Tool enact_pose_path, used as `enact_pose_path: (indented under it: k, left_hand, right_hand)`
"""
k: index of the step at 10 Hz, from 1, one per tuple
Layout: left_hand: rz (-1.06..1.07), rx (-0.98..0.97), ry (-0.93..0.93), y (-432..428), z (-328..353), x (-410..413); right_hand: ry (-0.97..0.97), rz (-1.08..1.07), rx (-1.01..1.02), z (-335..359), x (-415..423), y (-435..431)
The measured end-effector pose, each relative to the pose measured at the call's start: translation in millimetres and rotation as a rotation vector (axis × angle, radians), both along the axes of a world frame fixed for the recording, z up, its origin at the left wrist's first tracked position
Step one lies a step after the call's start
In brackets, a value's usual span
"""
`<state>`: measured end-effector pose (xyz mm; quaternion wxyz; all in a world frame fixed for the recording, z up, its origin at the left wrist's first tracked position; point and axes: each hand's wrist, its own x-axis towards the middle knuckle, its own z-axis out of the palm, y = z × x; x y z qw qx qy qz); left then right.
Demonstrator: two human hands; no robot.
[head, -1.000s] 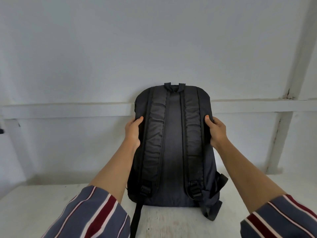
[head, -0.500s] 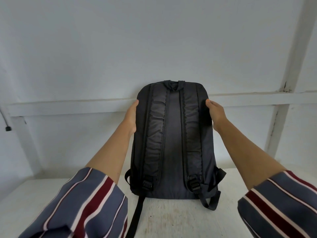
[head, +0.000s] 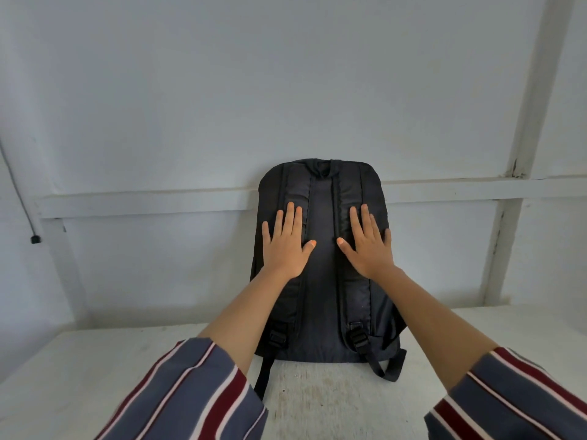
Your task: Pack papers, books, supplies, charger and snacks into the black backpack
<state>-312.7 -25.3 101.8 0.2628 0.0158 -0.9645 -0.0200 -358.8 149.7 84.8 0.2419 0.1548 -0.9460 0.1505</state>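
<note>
Hands: left hand (head: 287,246) and right hand (head: 368,246) both lie flat, fingers straight and a little spread, gripping nothing. Each palm presses on the upper back panel of the black backpack (head: 322,296), one over the left shoulder strap (head: 293,192), the other over the right shoulder strap (head: 351,192). The thumbs point inward and do not touch.

Backpack: upright on the desk (head: 317,404), straps facing me, far side against the wall (head: 286,90). Carry loop (head: 320,168) at the top. Webbing tail (head: 262,373) trails toward the near edge; a second one loops out low on the right.

Not seen: zips, any opening, papers, books, supplies, charger or snacks. I cannot tell whether the bag is filled.

Judgement: the step in hand is settling the bag against the wall so that it stands unaided.

Method:
- I push evenly with both palms, straight toward the wall and not downward, since soft fabric would likely buckle under a downward load.
- I ease off one hand at a time and watch for a lean to the left or right.
- I check that the base sits flat, with no tail trapped under it.

Risk: on release the base may slide toward the near edge.
</note>
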Motion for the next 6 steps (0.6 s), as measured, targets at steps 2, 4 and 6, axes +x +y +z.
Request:
enact_pose_path:
  k: [2, 4, 6]
  left_hand:
    - [-0.06, 0.069, -0.096, 6, 15, 14]
    - [-0.09, 0.096, -0.345, 11, 17, 39]
    - [-0.042, 0.125, -0.368, 22, 25, 83]
  right_hand:
    - [-0.073, -0.003, 0.067, 16, 17, 8]
    - [-0.18, -0.022, 0.14, 33, 50, 10]
    - [-0.17, 0.054, 0.144, 41, 97, 16]
